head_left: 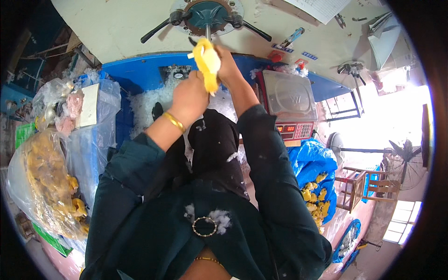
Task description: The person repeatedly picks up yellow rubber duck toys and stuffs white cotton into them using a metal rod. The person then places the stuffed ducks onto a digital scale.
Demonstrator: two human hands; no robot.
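Note:
A small yellow plush toy (204, 63) with a pale patch is between my hands, right below the metal nozzle (208, 32) of a pale machine panel. Wrapped around its side and upper part is my right hand (226, 64). My left hand (190, 96), closed in a fist below a gold bangle, grips its lower end. Whether the toy is pushed over the nozzle tip cannot be made out. Black-handled levers (156, 31) stick out on both sides of the nozzle's round mount. White stuffing fluff (151, 103) lies on the blue ledge and my clothes.
A red scale (289, 100) stands right of my right forearm. Yellow plush pieces fill a clear bag (46, 175) at left and a blue bag (310, 161) at right. Scissors-like pliers (339, 20) and papers lie on the panel. A fan (405, 158) and wooden chair (351, 189) stand farther right.

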